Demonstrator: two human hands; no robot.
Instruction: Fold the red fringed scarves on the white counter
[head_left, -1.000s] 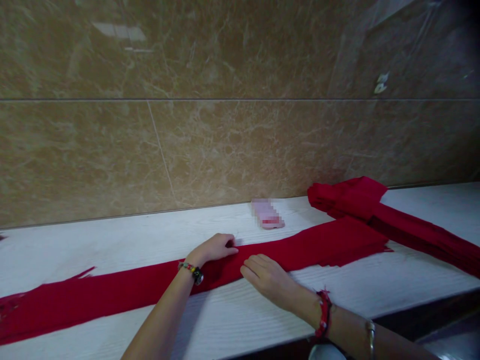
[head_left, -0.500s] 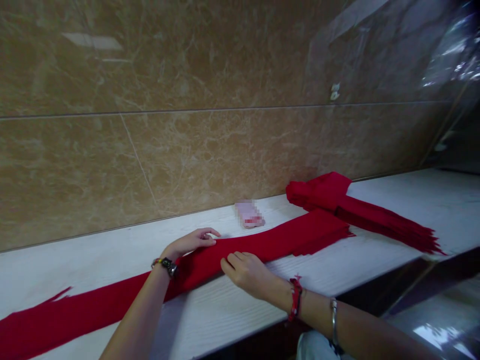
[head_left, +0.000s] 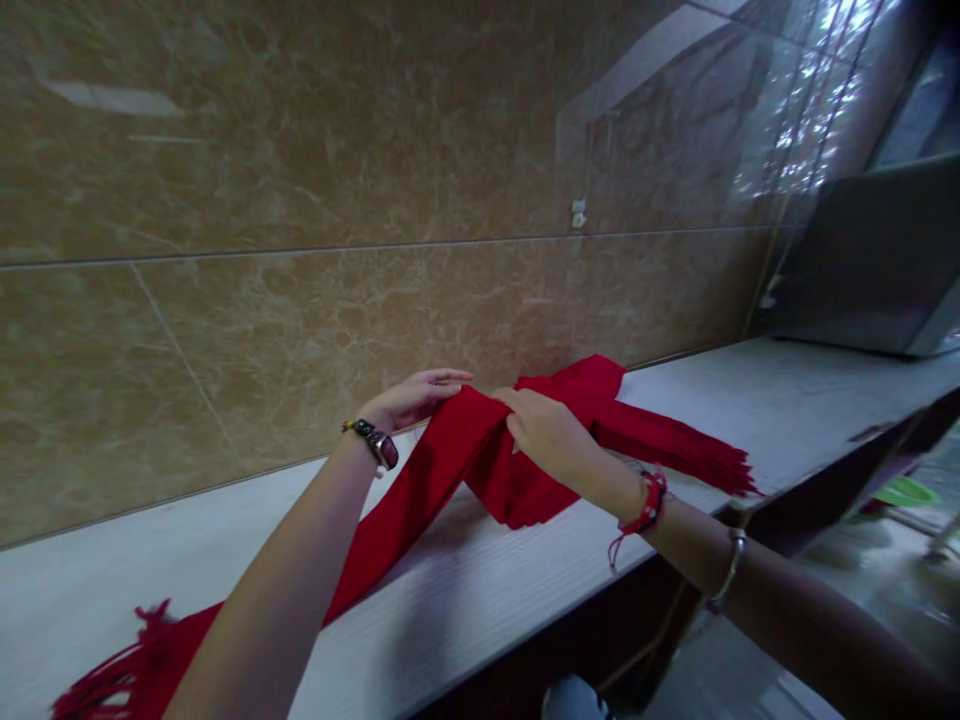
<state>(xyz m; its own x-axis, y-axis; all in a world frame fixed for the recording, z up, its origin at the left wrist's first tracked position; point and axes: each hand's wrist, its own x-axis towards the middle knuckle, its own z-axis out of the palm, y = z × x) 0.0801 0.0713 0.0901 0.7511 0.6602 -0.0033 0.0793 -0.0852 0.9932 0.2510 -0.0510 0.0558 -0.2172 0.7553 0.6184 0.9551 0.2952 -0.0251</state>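
A long red scarf [head_left: 409, 520] with a fringed end runs across the white tabletop, its middle raised into a peak. At the peak's far edge, my left hand [head_left: 420, 396] holds the cloth, fingers fairly straight. My right hand [head_left: 547, 432] is closed on the near edge of the same raised part, its fingertips partly hidden. Beyond the right hand lies a second bundle of folded red scarves [head_left: 664, 435], its fringe pointing right. Red cloth hangs in folds under my right hand; where one piece ends and the other begins is hard to see.
Behind the white table [head_left: 247, 545] stands a brown marbled tile wall [head_left: 337, 340]. A large dark grey box-like object [head_left: 862, 265] sits at the table's far right. The front edge drops to a dark shelf space. A green basin [head_left: 907, 491] is low at the right.
Both hands have lifted the scarf's middle off the table and carried it right, towards the bundle. Its left fringe has slid into view. The pinkish object by the wall no longer shows.
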